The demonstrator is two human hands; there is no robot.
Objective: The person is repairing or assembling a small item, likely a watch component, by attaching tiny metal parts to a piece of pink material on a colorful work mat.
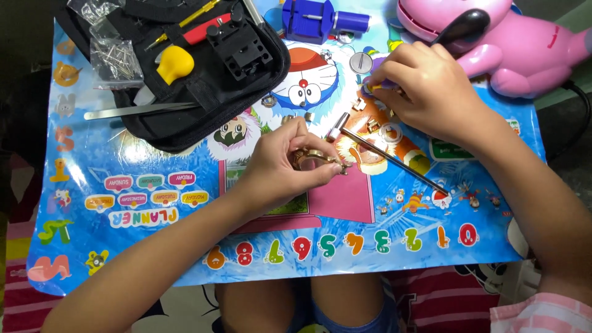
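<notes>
Two hands: both at work over a bright cartoon mat (142,185) laid across the person's lap.
Far left: a black tool case (185,74) lies open, with a yellow-handled tool (175,64) inside, a clear bag of small pins (116,59) on its flap and steel tweezers (139,110) along its lower edge.
Left hand: the left hand (277,166) is curled narrow, fingers pinching a gold-coloured watch (316,159) just above the mat's pink panel.
Centre: a small hammer (385,157) lies on the mat, head up-left beside the watch, handle slanting down-right.
Key relation: the hammer's head sits just right of the left hand; its long axis passes under the right wrist, so either hand is close.
Right hand: the right hand (425,86) is closed on a small purple piece (383,83), up-right of the watch; what the piece is cannot be told.
Far right: a pink toy (499,43) rests at the mat's top corner.
</notes>
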